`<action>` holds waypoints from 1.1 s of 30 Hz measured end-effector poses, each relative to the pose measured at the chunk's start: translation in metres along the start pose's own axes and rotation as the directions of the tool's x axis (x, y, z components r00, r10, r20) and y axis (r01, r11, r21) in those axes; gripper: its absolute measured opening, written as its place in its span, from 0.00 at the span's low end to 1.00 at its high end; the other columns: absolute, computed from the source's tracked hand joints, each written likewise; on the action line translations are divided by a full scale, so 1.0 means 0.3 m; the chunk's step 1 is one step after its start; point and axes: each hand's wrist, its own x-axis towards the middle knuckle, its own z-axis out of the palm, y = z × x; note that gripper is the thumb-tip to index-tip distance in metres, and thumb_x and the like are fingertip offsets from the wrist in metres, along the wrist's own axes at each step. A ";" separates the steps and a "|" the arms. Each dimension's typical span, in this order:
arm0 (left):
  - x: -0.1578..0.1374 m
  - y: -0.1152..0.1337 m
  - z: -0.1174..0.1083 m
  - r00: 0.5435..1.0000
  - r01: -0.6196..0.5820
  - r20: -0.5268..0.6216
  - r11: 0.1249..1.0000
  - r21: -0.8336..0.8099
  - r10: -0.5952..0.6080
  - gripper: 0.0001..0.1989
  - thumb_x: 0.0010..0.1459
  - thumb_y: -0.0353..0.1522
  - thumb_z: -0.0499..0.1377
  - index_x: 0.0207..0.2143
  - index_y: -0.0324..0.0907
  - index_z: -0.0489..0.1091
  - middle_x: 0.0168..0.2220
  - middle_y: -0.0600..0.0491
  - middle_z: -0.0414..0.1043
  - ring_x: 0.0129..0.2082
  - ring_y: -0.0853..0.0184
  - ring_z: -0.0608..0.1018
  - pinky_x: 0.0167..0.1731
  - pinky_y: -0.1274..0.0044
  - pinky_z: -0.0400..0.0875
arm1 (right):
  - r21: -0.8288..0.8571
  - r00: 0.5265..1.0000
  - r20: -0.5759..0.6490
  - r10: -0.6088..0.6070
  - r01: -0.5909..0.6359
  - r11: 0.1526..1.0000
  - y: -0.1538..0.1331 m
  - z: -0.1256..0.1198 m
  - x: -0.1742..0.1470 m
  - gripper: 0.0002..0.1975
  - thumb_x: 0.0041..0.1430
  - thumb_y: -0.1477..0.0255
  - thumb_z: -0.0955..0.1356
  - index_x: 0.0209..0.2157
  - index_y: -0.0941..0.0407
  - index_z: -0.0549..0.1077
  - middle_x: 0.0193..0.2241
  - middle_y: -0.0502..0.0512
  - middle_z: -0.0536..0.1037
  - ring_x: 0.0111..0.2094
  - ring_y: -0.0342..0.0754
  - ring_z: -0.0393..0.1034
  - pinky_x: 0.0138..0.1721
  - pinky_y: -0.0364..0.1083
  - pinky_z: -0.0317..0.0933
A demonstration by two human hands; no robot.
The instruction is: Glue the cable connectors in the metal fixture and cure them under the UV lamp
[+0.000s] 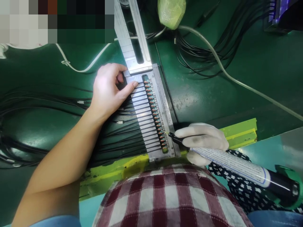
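Note:
A long metal jig [147, 123] lies across the table edge, with its hinged cover [138, 47] swung back. Black cables [139, 109] lie side by side across it, ending in small green circuit boards [155, 113] along a slot. My bare left hand [111, 86] grips the jig's upper left edge, its thumb pressed beside the topmost cable. In my gloved right hand [203, 138] is a white, printed glue tube [227, 162] with a black nozzle and a thin needle tip. The tip points at the lower boards; whether it touches one I cannot tell.
More black cables [23, 145] trail off to the left, some with metal ends. A pale cord [220, 64] crosses the green table [196, 97]. A yellow-green wrapped lump [171, 12] and a purple-lit device [279, 14] stand at the back. Yellow edging [118, 168] runs along the table's front.

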 end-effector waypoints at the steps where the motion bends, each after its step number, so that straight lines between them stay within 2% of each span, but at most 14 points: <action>1: 0.000 0.000 0.000 1.000 -0.005 -0.002 1.000 0.005 0.005 0.16 0.56 0.43 0.62 0.42 0.46 0.67 0.32 0.55 0.63 0.37 0.63 0.72 0.42 0.67 0.69 | 0.009 1.000 0.022 -0.001 0.000 1.000 -0.005 -0.002 -0.003 0.03 0.55 0.74 0.70 0.33 0.54 0.75 0.37 0.55 0.83 0.30 0.45 0.79 0.31 0.44 0.77; 5: -0.001 -0.003 0.003 1.000 -0.020 -0.005 1.000 0.005 0.021 0.18 0.57 0.47 0.61 0.42 0.45 0.66 0.31 0.55 0.63 0.37 0.63 0.72 0.44 0.65 0.70 | 0.004 0.993 0.107 -0.049 0.049 0.999 -0.001 -0.002 -0.007 0.03 0.53 0.75 0.70 0.33 0.56 0.74 0.35 0.56 0.83 0.31 0.46 0.79 0.32 0.44 0.76; 14: -0.002 0.000 0.000 1.000 -0.020 -0.005 1.000 0.001 0.020 0.19 0.57 0.49 0.60 0.42 0.45 0.65 0.31 0.55 0.62 0.37 0.64 0.72 0.44 0.66 0.70 | 0.021 0.997 0.058 -0.051 0.050 0.999 0.011 0.015 0.016 0.04 0.52 0.76 0.71 0.32 0.55 0.74 0.34 0.56 0.83 0.29 0.45 0.79 0.28 0.42 0.74; 22: -0.002 0.000 0.000 1.000 -0.020 0.004 1.000 0.010 0.020 0.21 0.57 0.50 0.59 0.44 0.45 0.65 0.32 0.55 0.62 0.38 0.64 0.72 0.45 0.66 0.70 | 0.019 0.997 0.047 -0.056 0.055 0.998 0.009 0.016 0.013 0.04 0.50 0.76 0.71 0.31 0.56 0.74 0.32 0.55 0.83 0.28 0.44 0.79 0.29 0.41 0.75; 28: -0.006 0.016 -0.008 1.000 0.031 0.002 0.999 -0.013 -0.031 0.16 0.57 0.46 0.60 0.42 0.47 0.66 0.32 0.54 0.65 0.39 0.61 0.74 0.44 0.65 0.70 | 0.048 0.998 0.049 -0.046 0.044 0.998 0.003 0.017 0.014 0.04 0.50 0.77 0.70 0.30 0.56 0.74 0.32 0.55 0.83 0.28 0.44 0.78 0.30 0.41 0.75; 33: -0.004 0.020 -0.009 1.000 0.025 -0.003 1.000 -0.001 -0.025 0.16 0.56 0.46 0.59 0.41 0.47 0.66 0.32 0.53 0.66 0.39 0.60 0.74 0.43 0.64 0.70 | 0.050 0.999 0.032 -0.035 0.033 0.998 0.000 0.015 0.016 0.04 0.49 0.78 0.70 0.29 0.57 0.74 0.32 0.56 0.83 0.28 0.44 0.79 0.31 0.40 0.75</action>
